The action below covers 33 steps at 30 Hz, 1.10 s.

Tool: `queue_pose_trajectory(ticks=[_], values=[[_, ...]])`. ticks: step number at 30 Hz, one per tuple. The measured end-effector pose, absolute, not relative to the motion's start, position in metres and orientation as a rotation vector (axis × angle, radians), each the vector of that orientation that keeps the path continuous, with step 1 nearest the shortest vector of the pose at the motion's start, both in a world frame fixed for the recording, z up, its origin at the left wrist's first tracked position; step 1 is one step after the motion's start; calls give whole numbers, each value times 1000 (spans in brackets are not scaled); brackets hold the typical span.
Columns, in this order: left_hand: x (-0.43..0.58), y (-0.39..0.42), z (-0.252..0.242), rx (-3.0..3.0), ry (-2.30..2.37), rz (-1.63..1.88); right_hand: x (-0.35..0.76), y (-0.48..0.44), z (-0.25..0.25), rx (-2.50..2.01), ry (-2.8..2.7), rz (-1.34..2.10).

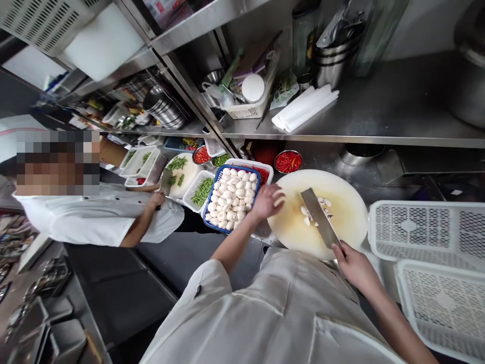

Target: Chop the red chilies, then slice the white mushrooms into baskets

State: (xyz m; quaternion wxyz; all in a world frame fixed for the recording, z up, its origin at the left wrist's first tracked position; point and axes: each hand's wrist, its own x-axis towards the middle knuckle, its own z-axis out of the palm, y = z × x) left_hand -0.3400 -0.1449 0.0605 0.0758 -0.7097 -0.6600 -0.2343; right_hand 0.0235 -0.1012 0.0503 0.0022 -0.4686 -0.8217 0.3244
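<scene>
Head view, only one.

Right hand [350, 263] sat at 5 o'clock of the round cutting board [344, 197], fingers wrapped tight round the handle of a cleaver [320, 217]. The blade ran toward 11 o'clock, flat across board centre. Cut mushroom pieces [306, 212] lay against the blade on both sides, mid-board.

Left hand [267, 201] was palm down at the board's 9 o'clock rim, fingers loosely bent and slightly spread. Couldn't tell if anything was under them.

Blue basket [206, 216] sat just beside that hand, further toward 9 o'clock, full of whole white mushrooms [231, 194]. A bowl of red chillies [288, 162] stood at the board's 11 o'clock.

Two white perforated trays were off the board: one [424, 227] at 3 o'clock, the other [443, 303] at 4 o'clock.

Far out at 9 o'clock, a co-worker's hand [156, 199] held a knife over green beans [202, 191].
</scene>
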Motion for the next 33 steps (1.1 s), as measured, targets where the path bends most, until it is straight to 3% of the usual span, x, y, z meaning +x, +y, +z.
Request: queue_pose_trajectory(ticks=[5,12,16,20,25,29,33], values=[[-428,-178,104,-1210,-2477,-606,33,-110,36,-1327,-2715,1174],[-438,-210,99,-1434,-2487,-206,7,-103,34,-1213,-2682,1260],[-443,-220,102,-1517,-2494,-234,-6,-92,37,-1316,-2608,1241],[-445,-220,105,-1459,-2368,-500,-5,-85,40,-1396,-2558,1218],[-376,-192,58,-1783,-2112,-818,2,-86,49,-1489,-2571,1160],[-296,-156,-2,-2331,-1997,-755,2,-87,63,-1534,-2665,1050],[-263,-139,-30,-2393,-2002,-777,8,-88,71,-1613,-2723,908]])
